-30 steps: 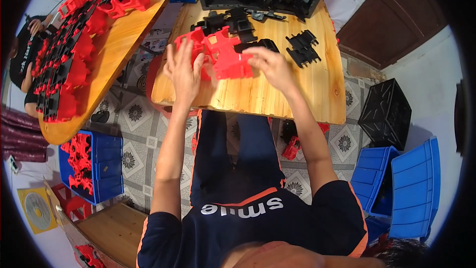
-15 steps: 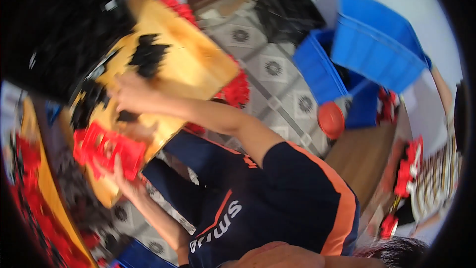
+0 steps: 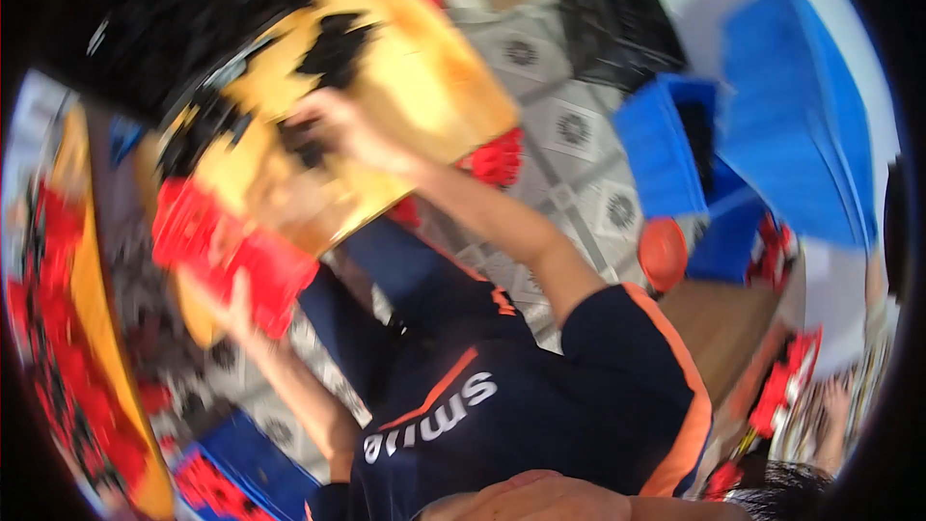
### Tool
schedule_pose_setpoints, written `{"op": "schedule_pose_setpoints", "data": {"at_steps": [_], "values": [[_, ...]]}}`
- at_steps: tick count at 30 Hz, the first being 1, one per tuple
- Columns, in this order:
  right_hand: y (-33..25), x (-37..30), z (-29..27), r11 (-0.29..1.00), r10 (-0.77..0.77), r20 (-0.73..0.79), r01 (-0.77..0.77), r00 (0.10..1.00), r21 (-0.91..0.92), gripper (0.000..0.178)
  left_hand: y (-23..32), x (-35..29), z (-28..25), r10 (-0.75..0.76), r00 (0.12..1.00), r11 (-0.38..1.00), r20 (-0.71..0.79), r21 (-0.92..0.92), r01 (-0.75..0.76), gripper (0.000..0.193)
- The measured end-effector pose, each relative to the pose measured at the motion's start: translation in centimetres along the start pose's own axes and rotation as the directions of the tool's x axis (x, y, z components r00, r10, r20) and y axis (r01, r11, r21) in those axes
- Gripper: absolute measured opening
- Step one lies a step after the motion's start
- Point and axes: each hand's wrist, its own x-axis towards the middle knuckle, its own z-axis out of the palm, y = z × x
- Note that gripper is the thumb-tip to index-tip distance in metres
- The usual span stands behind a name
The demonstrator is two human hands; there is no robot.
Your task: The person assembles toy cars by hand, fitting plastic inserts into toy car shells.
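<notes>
My left hand (image 3: 238, 309) grips a red plastic part (image 3: 227, 251) from below, its fingers along the near side; motion smears its details. The part is held over the left corner of a yellow wooden table (image 3: 434, 68). Above the tabletop, my right hand (image 3: 342, 130) is bent, its fingers blurred. Right at its fingertips is a small black piece (image 3: 307, 147), and I cannot make out whether they hold it. A pile of black pieces (image 3: 335, 50) lies just beyond that hand. More black pieces (image 3: 203, 130) spread along the table's left side.
A large black container (image 3: 164, 19) borders the table's far left. Blue bins (image 3: 661, 150) and a red bowl (image 3: 663, 253) are on the right. Red parts (image 3: 497, 159) show beside the table, with another blue bin (image 3: 256, 463) lower left. A person in stripes (image 3: 820, 425) is at far right.
The view has shifted, so the table sits farther right and higher. The red part has turned in my left hand and shows a smoother face. My right hand has drawn slightly right over the table.
</notes>
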Motion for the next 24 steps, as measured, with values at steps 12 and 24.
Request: {"op": "schedule_pose_setpoints", "data": {"at_steps": [12,24], "values": [[-5.4,-3.8,1.8,0.294,-0.261,0.451,0.515,0.854,-0.805,0.018,-1.9,-3.2,-1.7,-0.041,0.998,0.988,-0.042,-0.150,0.034,0.088],[-7.3,-9.3,6.6,0.326,-0.337,0.437,0.538,0.834,-0.777,0.024,-1.0,-2.4,-1.9,-0.093,0.996,0.994,-0.011,-0.052,0.093,0.095]]}}
